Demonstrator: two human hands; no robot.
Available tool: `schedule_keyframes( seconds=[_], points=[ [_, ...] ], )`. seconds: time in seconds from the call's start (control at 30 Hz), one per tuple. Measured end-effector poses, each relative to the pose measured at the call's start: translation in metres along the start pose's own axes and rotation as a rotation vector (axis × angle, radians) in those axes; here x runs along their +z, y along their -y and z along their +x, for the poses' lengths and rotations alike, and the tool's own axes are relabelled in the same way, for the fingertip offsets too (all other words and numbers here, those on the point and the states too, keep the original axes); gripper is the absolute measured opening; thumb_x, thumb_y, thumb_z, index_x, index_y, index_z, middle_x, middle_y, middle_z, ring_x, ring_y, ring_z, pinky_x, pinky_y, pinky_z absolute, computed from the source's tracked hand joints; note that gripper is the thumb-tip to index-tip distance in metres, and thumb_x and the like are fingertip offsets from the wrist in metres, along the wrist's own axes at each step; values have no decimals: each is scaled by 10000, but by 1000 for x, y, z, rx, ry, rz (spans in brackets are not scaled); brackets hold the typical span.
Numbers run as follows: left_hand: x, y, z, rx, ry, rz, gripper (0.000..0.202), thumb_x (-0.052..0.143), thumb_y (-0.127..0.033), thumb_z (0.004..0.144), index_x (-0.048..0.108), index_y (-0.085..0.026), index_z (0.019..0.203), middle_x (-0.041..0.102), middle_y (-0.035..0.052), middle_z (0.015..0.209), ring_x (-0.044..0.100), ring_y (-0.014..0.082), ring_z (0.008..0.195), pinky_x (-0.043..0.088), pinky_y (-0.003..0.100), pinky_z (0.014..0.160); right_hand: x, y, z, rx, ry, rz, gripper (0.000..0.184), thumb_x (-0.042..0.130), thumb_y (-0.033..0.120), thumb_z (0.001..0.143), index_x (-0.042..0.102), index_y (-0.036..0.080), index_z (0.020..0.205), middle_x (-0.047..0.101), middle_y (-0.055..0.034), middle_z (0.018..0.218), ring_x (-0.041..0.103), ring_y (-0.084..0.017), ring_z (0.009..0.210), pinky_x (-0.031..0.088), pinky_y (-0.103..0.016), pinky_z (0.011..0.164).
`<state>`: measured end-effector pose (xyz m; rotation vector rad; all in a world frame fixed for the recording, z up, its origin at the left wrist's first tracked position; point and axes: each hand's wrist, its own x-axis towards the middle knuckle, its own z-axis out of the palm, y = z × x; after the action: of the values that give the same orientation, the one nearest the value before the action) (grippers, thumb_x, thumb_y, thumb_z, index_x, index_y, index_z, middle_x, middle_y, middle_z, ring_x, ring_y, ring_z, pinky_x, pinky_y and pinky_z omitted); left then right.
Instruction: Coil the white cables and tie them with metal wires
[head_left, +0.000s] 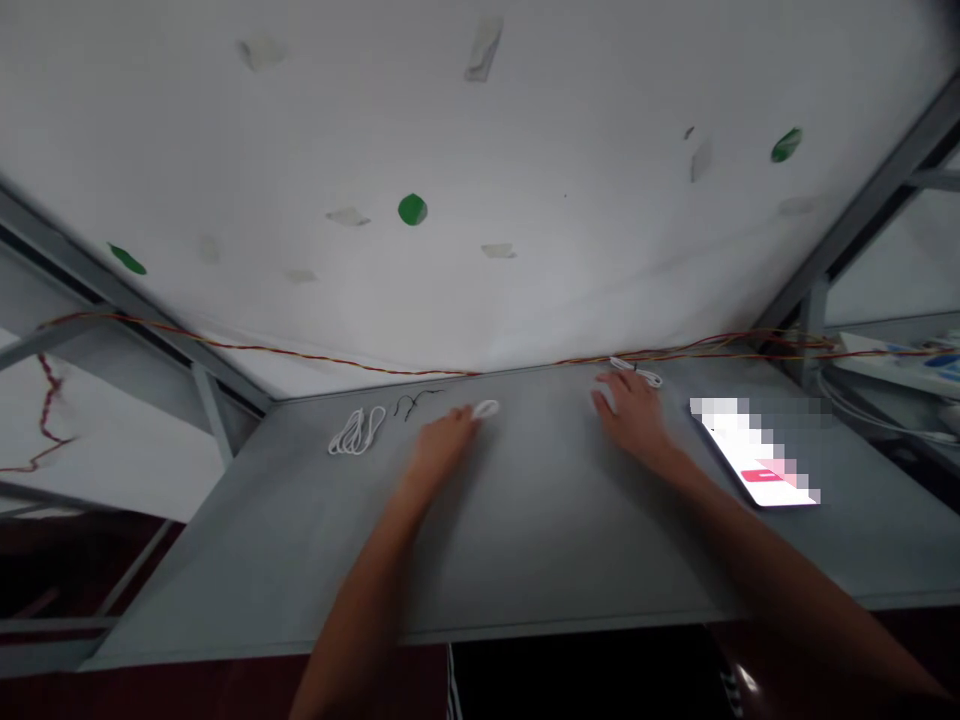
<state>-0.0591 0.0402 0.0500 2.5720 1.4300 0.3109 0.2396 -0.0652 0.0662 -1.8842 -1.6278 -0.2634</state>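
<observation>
My left hand (448, 438) rests low over the grey table, its fingers closed on one end of a small white cable loop (486, 408). To its left lies a coiled white cable (357, 432), with several thin black twist ties (412, 402) between that coil and the hand. Across the table, my right hand (634, 412) has its fingers curled. Something pale shows between thumb and fingers, too blurred to name. Just behind that hand is another white cable bundle (637, 372) with a dark tie around it.
A lit phone or tablet (757, 460) lies right of my right hand, its screen partly pixelated. Red and yellow twisted wires (315, 354) run along the back edge below a white panel (525, 180) with green stickers. Metal frame bars (862, 190) flank the grey table (525, 560).
</observation>
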Motion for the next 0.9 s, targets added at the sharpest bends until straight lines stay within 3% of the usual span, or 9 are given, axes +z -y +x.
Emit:
schedule_keyframes(
  seconds=[0.13, 0.23, 0.37, 0.53, 0.63, 0.7, 0.73, 0.8, 0.9],
  points=[
    [-29, 55, -3, -331, 72, 167, 458, 302, -403, 1044, 642, -162, 1234, 673, 216, 1215, 653, 370, 1123, 502, 478, 901, -1, -34, 16, 118, -71, -326, 435, 431, 267, 972, 576, 131, 1358, 537, -221, 1379, 455, -378, 1283, 368, -510, 1022],
    [-36, 84, -9, -510, 136, 185, 474, 361, -455, 1008, 662, -138, 1188, 663, 226, 1239, 631, 380, 1169, 495, 492, 929, 2, -43, 17, 197, -4, -432, 412, 411, 248, 985, 586, 117, 1335, 560, -241, 1336, 507, -383, 1210, 384, -509, 964],
    [-35, 104, -13, -543, 109, 177, 474, 417, -495, 963, 678, -141, 1139, 686, 217, 1173, 647, 365, 1135, 506, 457, 907, 5, -50, 17, 212, 103, -427, 344, 377, 208, 997, 665, 109, 1157, 620, -234, 1179, 555, -348, 1107, 392, -468, 912],
    [-39, 113, -13, -661, 55, 168, 416, 461, -433, 964, 685, -121, 1125, 673, 230, 1192, 656, 370, 1117, 517, 456, 882, 9, -57, 21, 134, 107, -230, 256, 460, 129, 926, 672, 109, 1068, 640, -191, 1116, 600, -267, 975, 421, -372, 861],
    [-42, 95, -12, -572, -195, 178, 408, 486, -439, 971, 684, -122, 1135, 659, 232, 1195, 645, 389, 1110, 516, 484, 870, 16, -44, 19, 51, 82, -87, 209, 511, 142, 904, 655, 124, 1054, 657, -147, 1061, 618, -237, 951, 451, -329, 851],
    [-37, 65, -10, -344, -455, 76, 402, 466, -444, 991, 672, -151, 1174, 657, 194, 1219, 655, 339, 1077, 518, 457, 881, 22, -27, 13, -49, 32, 8, 170, 536, 173, 909, 652, 152, 1032, 661, -122, 1037, 624, -231, 948, 473, -327, 852],
    [-31, 47, -9, -213, -533, -50, 387, 485, -453, 988, 678, -164, 1158, 675, 160, 1191, 674, 284, 1009, 526, 412, 876, 25, -17, 9, -125, -15, 61, 147, 542, 178, 913, 652, 166, 1009, 659, -114, 1023, 624, -233, 940, 485, -337, 849],
    [-12, 6, -8, 44, -502, -346, 351, 538, -475, 971, 698, -179, 1071, 720, 89, 1027, 678, 176, 788, 545, 305, 770, 28, 3, -2, -305, -113, 129, 134, 540, 162, 920, 651, 188, 990, 655, -108, 1026, 619, -238, 964, 505, -358, 863],
    [24, -46, -11, 253, -352, -647, 336, 614, -471, 942, 685, -193, 1117, 728, 39, 942, 640, 106, 636, 539, 229, 640, 28, 26, -18, -511, -195, 131, 185, 518, 113, 938, 656, 206, 1020, 655, -107, 1033, 613, -233, 975, 522, -371, 872]
  ],
)
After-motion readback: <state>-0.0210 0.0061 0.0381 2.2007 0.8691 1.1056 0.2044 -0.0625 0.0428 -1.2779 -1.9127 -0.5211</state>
